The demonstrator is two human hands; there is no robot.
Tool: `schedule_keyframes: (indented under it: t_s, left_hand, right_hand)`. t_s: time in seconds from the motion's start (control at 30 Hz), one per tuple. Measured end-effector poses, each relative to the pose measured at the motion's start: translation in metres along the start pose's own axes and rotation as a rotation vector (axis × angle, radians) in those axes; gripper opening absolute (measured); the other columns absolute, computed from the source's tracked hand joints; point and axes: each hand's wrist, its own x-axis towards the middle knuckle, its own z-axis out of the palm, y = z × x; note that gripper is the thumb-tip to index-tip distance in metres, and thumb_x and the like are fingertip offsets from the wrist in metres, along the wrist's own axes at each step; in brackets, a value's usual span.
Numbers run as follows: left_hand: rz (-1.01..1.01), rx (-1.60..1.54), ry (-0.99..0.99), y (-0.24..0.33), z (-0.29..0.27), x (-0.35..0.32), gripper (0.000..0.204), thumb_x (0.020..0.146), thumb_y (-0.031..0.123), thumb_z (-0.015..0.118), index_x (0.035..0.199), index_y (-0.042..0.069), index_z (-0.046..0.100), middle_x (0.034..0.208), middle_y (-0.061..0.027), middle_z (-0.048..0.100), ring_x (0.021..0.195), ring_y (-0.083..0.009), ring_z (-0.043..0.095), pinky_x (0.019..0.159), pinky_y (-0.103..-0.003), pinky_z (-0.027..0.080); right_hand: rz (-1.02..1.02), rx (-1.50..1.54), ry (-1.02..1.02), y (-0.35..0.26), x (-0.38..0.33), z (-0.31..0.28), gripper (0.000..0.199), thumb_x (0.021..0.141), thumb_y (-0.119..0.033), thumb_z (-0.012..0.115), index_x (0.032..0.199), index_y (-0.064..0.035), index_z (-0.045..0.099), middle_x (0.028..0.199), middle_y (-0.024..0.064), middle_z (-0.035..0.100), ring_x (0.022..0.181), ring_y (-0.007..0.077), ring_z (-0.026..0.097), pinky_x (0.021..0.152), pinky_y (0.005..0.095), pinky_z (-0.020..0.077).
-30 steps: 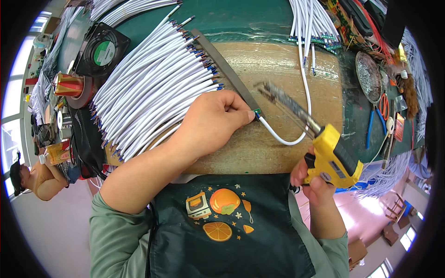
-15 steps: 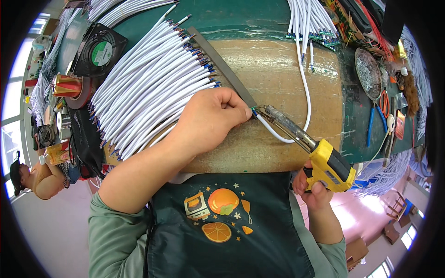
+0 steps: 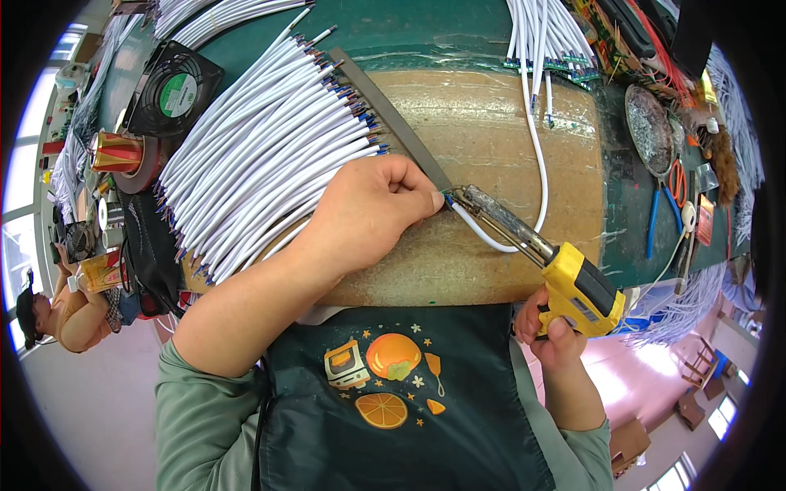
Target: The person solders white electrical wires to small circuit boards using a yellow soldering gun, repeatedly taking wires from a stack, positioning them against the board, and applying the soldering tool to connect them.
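Note:
My left hand (image 3: 372, 209) is closed in a pinch at the end of a white cable (image 3: 489, 238); a small green piece shows at the fingertips, mostly hidden by them. This cable loops right and up toward the far bundle. My right hand (image 3: 553, 331) is wrapped round the grip of a yellow and black soldering gun (image 3: 583, 290). Its metal barrel (image 3: 512, 221) points up and left, with the tip close to my left fingertips and the cable end. Whether the tip touches is too small to tell. Both hands are over a brown board (image 3: 491, 147).
Many white cables (image 3: 270, 155) with stripped ends lie left, beside a grey metal bar (image 3: 389, 114). More cables with green circuit boards (image 3: 557, 65) lie far right. A black fan (image 3: 174, 90), a metal dish (image 3: 649, 127) and blue-handled pliers (image 3: 653, 221) flank the board. Another person (image 3: 74, 315) is far left.
The soldering gun and my right hand have shifted slightly left, the tip staying by the cable end. My left hand keeps its pinch. The person at far left has raised an arm.

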Motion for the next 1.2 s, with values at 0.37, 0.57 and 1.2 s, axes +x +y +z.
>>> schedule_keyframes:
  t_s: [0.37,0.57,1.2]
  left_hand:
    - [-0.008,-0.006,-0.007,0.001,0.0,-0.001,0.007,0.082,0.008,0.066,0.082,0.002,0.063,0.067,0.0005,0.056,0.056,-0.0046,0.045,0.051,-0.019,0.035]
    - [0.007,-0.019,-0.011,-0.001,0.0,0.0,0.007,0.082,0.008,0.066,0.082,0.002,0.063,0.068,0.0001,0.056,0.055,-0.0046,0.045,0.05,-0.019,0.034]
    - [-0.018,-0.235,-0.145,0.013,-0.019,-0.053,0.012,0.079,0.006,0.07,0.084,0.001,0.06,0.078,-0.0049,0.06,0.071,-0.011,0.056,0.062,-0.023,0.043]
  right_hand:
    - [-0.033,-0.01,-0.003,0.003,-0.001,-0.002,0.055,0.076,-0.038,0.074,0.108,0.0005,0.051,0.068,0.0061,0.05,0.059,0.0149,0.048,0.052,0.0269,0.0401]
    - [-0.108,-0.07,-0.042,0.007,0.002,-0.004,0.062,0.079,-0.042,0.069,0.12,-0.002,0.046,0.064,0.0051,0.047,0.048,0.014,0.045,0.044,0.0265,0.0386]
    - [-0.277,0.08,-0.05,-0.037,0.054,0.03,0.061,0.083,-0.044,0.062,0.127,-0.0065,0.042,0.146,0.0284,0.023,0.133,0.044,0.031,0.108,0.049,0.0329]
